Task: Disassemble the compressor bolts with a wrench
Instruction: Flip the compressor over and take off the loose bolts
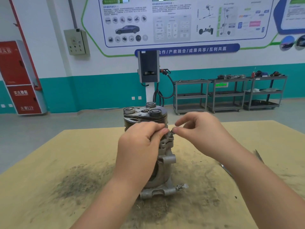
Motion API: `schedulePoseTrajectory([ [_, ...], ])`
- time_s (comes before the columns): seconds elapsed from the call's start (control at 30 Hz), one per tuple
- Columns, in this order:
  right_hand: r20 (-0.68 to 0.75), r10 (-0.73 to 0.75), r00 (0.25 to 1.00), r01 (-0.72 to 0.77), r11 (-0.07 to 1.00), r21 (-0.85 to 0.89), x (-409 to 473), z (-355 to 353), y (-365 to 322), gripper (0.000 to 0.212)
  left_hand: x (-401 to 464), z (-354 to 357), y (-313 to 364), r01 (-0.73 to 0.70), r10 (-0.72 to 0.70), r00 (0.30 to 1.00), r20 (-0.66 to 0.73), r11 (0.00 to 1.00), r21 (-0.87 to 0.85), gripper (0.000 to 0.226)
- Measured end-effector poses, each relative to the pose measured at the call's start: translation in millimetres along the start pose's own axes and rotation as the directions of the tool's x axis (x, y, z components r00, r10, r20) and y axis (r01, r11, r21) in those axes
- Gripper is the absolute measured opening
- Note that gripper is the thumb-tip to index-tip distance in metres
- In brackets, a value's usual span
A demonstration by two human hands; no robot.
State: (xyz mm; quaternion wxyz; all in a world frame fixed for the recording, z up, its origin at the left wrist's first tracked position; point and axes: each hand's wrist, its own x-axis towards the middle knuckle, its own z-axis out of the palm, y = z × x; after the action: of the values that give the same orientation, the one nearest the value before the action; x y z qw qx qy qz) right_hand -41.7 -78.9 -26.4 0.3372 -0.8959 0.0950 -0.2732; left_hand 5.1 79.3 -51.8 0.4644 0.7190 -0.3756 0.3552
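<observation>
- The compressor (162, 156) stands upright in the middle of the table (49, 187).
- The left hand (140, 146) is wrapped round the upper body of the compressor, fingers curled on its side, holding it.
- The right hand (201, 129) is just to the right of it, near the top of the metal body.
- Its thumb and a finger pinch a small bolt (173, 132) at the top of a lug on the compressor's side.
- The other fingers of the right hand are curled loosely above the bolt.
- The two hands are almost touching, with the bolt between them.
- I cannot tell if the bolt is out of its hole or in it.
- The round top of the compressor sits above both hands, with three round knobs on it.
- A thin metal tool (227, 170) lies on the table behind the right forearm, mostly hidden. I cannot tell what kind it is.
- The table is tan and has dark dirty smudges round the compressor.
- Behind the table is a grey floor.
- A grey charger (148, 66) with a black cable stands by the wall.
- Three grey carts (231, 95) stand to the right, with parts on top.
- A red cabinet (18, 76) stands at the left.
- The wall is white above and teal below, with a big poster (181, 20) showing a car.
</observation>
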Motion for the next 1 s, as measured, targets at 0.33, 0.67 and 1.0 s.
schedulePoseTrajectory([
  [0.33, 0.047, -0.011, 0.999, 0.005, 0.991, 0.131, 8, 14, 10, 0.011, -6, -1, -15, -0.211, 0.194, 0.977, 0.088, 0.940, 0.270, 0.014],
  [0.67, 0.061, -0.016, 0.998, 0.009, 0.993, 0.121, 8, 15, 11, 0.011, -12, 7, -27, -0.276, 0.297, 0.955, -0.022, 0.911, 0.305, 0.014],
  [1.0, 0.057, -0.040, 0.998, 0.034, 0.994, 0.102, 7, 15, 10, 0.015, -9, 14, -27, -0.234, 0.295, 0.950, -0.099, 0.887, 0.398, 0.014],
])
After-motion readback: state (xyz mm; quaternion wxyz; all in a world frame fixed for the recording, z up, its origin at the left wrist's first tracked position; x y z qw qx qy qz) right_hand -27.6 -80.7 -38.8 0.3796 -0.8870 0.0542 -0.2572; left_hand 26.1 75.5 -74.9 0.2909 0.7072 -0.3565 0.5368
